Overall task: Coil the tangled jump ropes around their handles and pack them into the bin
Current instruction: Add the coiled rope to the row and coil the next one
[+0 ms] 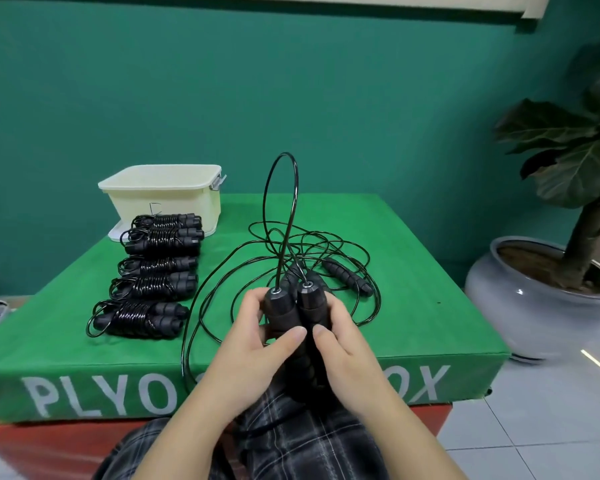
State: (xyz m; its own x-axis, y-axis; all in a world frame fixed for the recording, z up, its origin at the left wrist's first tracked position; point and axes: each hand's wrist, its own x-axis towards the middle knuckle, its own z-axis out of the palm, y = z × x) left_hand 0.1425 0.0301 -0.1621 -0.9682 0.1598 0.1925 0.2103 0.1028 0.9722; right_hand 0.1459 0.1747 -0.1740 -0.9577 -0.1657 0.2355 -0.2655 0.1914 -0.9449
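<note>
My left hand [257, 344] and my right hand [340, 344] together grip two black jump-rope handles [295, 306], held side by side and upright above the front of the green plyo box [430, 306]. Their black cord [280, 209] arches up from the handle tops, and loose cord [326, 244] lies tangled on the box behind. Another loose handle [347, 275] lies in that tangle. Several coiled ropes [153, 268] lie in a row at the left. A cream bin [163, 195] stands at the back left corner.
A potted plant in a grey pot [541, 306] stands on the tiled floor to the right of the box. A teal wall is behind. A loop of cord hangs over the box's front edge near my plaid-clad lap [291, 445].
</note>
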